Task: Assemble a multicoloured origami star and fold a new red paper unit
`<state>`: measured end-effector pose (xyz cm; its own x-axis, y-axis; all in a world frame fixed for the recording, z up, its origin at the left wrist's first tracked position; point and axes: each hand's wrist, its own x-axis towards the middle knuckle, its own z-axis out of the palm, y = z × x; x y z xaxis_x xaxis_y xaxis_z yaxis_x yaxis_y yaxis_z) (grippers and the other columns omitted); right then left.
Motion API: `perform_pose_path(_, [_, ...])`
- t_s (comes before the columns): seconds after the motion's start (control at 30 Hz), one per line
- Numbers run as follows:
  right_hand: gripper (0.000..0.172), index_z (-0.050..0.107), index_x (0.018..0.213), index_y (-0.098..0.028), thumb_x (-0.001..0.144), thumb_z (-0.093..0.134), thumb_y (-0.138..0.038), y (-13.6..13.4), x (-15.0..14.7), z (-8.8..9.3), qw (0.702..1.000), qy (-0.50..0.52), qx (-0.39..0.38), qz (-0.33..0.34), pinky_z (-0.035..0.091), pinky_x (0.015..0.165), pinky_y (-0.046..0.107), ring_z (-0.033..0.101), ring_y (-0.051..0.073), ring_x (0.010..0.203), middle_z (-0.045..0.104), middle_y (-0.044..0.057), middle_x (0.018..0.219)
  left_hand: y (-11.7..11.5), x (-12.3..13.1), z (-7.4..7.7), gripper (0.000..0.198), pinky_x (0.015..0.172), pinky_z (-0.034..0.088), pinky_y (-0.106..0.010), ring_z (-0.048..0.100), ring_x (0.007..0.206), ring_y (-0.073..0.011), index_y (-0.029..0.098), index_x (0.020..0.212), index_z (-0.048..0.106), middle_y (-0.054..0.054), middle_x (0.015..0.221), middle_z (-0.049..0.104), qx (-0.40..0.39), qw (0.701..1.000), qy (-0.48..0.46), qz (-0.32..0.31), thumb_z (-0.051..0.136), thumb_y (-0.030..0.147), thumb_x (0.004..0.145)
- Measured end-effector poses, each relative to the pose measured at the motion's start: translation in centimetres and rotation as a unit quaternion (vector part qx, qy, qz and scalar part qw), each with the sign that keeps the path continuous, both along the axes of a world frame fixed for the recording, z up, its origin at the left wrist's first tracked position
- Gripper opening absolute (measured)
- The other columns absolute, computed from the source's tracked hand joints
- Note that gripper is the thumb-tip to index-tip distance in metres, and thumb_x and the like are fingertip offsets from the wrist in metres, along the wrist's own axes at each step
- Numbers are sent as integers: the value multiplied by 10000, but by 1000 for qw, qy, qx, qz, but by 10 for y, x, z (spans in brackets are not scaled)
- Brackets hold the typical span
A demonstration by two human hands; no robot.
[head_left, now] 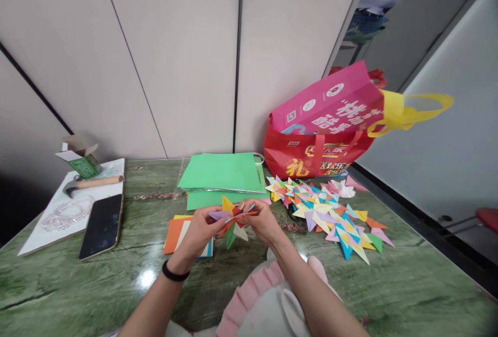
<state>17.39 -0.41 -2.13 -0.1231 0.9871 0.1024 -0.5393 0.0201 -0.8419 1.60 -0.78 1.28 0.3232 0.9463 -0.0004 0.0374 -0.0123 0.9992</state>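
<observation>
Both hands hold a many-coloured folded paper star [232, 218] just above the green marble table [116, 280]. My left hand [200, 229], with a black band on the wrist, pinches the star's left side. My right hand [262, 221] pinches its right side, fingers closed on the points. Under my left hand lies a small stack of coloured paper squares [177, 233]. Just behind the star sits a stack of green paper sheets [221, 176].
A pile of finished paper stars [330, 215] spreads to the right. A red and pink gift bag [327, 129] stands at the wall. On the left a white board [46, 223] carries a hammer [91, 183], a bracelet, a small box [80, 158], and a dark phone [101, 225].
</observation>
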Motion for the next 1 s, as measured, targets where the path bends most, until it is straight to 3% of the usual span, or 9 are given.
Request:
perform_pose_path(0.2, [295,642,718,-223,482,785,-120,-3,0,3,1000,-13,7,0,436,468,203,557,95,505,605,-49,632,-2,1,1,223,506,412,-202,545,576,-119,139,767,673,-25,698,649,17,1000,-14,10,715,300,618])
perform_pose_path(0.4, [187,615,562,-183,489,780,-134,-2,0,4,1000,-10,28,1,438,482,196,562,94,563,621,-18,724,-4,4,-1,173,487,415,-194,550,553,-113,142,715,673,-24,680,654,43,998,-27,44,723,268,607])
perform_pose_path(0.6, [213,616,570,-200,473,793,-133,-3,-5,3,997,66,35,18,392,439,179,518,73,483,606,-43,611,-6,5,-6,163,432,376,-170,496,479,-80,129,658,663,-9,593,614,63,995,-42,64,713,279,619])
perform_pose_path(0.87, [267,643,682,-192,477,813,-190,-7,-17,3,992,104,-77,-10,431,530,186,559,83,534,655,-35,618,-8,11,-8,137,479,463,-203,570,527,-118,148,657,673,-20,636,663,123,975,-42,181,700,266,593])
perform_pose_path(1.0, [291,632,676,-179,458,822,-215,-10,-23,4,980,134,-146,-4,439,541,201,569,92,522,668,-31,615,-8,14,-13,103,549,499,-225,610,613,-142,162,681,668,-28,674,670,172,966,-30,189,674,252,630])
